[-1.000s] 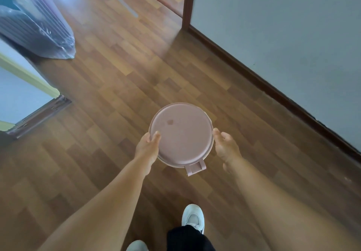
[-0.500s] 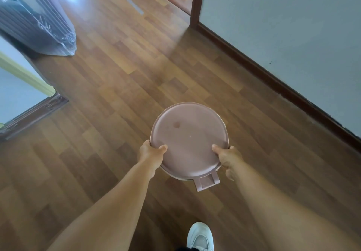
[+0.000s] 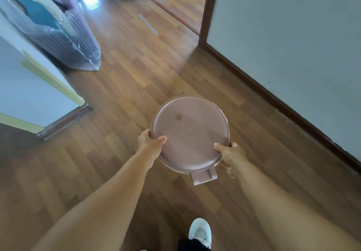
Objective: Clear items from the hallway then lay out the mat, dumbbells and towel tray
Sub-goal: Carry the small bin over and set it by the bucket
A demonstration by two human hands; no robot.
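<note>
Since the earlier frames both hands have slid from the sides of the round pink lidded bin toward its near edge and closed on the rim, and the view has tipped up so more of the doorway at the far end shows. Largest in view is the wooden plank floor, running the length of the hallway, with a pale grey wall and its dark brown skirting board along the right side. On the left stands a pale blue panel with a yellowish edge, and behind it a large object wrapped in clear plastic rests on the floor, well apart from the bin. Two bare forearms reach forward from the bottom of the frame. The bin is held between them at the middle of the view, above the floor near the right wall; only its flat lid shows from above, marked with a small darker spot, and a rectangular tab juts from the near edge toward the person. The left hand is clamped on the lid's left near rim, thumb lying on top and fingers curled under. The right hand is clamped on the right near rim in the same way, thumb on top. Below, a white shoe stands on the floor under a dark trouser leg.
</note>
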